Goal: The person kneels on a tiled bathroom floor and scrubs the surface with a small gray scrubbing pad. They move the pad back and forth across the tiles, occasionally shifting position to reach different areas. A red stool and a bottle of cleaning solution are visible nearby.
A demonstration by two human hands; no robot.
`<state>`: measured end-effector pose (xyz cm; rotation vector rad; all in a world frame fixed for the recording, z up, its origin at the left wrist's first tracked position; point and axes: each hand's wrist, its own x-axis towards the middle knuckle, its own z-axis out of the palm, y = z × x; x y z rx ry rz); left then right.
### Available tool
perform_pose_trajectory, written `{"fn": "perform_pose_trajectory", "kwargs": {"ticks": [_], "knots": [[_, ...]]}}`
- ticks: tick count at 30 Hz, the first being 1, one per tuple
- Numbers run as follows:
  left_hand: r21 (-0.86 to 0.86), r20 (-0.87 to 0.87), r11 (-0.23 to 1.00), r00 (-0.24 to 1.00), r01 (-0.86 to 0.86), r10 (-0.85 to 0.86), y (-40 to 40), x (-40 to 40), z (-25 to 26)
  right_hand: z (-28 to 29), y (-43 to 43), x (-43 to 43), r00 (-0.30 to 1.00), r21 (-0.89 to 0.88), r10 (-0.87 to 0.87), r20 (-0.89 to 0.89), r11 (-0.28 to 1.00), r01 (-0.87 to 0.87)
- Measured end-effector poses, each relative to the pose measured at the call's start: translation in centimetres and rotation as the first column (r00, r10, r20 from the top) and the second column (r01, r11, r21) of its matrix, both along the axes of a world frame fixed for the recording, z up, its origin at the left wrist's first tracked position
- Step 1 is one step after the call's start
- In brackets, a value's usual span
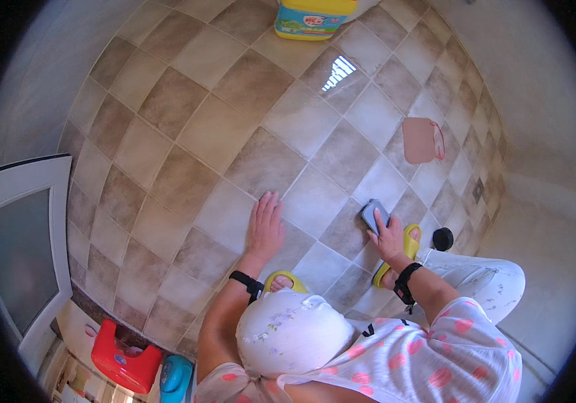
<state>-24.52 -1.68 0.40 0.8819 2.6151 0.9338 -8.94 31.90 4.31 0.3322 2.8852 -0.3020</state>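
Observation:
My right hand [388,237] grips a grey scrubbing brush [374,215], its dark bristles toward the tiled floor [247,121]. The brush is low over the tiles, just ahead of my right foot; I cannot tell how firmly it presses. My left hand [266,226] is empty and stretched out flat to the left of the brush, fingers pointing away from me. It seems to rest on the tiles. A yellow slipper [411,244] is on my right foot, and another yellow slipper [298,284] shows beside my left knee.
A yellow jug [313,20] with a blue label stands at the far edge. A pink mat [418,140] with a red loop lies right of centre. Nearer are a round black object [442,239] and a floor drain [478,190]. At left: a white-framed door [61,242], red plastic item [126,365], blue item [176,375].

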Motion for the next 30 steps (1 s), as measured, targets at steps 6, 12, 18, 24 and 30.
{"fn": "perform_pose_trajectory", "kwargs": {"ticks": [6,12,18,24,30], "knots": [[0.011,0.009,0.998,0.998,0.057,-0.057,2.2,-0.2,-0.5,-3.7,-6.3,-11.0,0.975,-0.163,0.142,-0.17,0.972,-0.17],[0.01,-0.016,1.0,1.0,-0.006,0.007,2.2,-1.5,0.2,-0.2,-10.1,-7.2,0.955,-0.22,0.288,-0.066,0.93,-0.295],[0.02,-0.014,1.0,1.0,-0.023,0.023,1.8,-0.9,-0.3,-1.5,-5.8,-5.1,0.976,-0.254,0.216,0.023,0.946,-0.203],[0.005,-0.004,0.999,0.999,0.047,-0.047,2.8,0.0,-0.3,-4.1,-0.4,-14.1,0.977,-0.056,-0.166,-0.134,0.986,0.16],[0.044,-0.008,0.999,1.0,0.022,-0.022,3.4,-0.4,0.5,-0.7,-9.0,-1.9,0.948,-0.289,0.282,0.144,0.929,-0.233]]}}
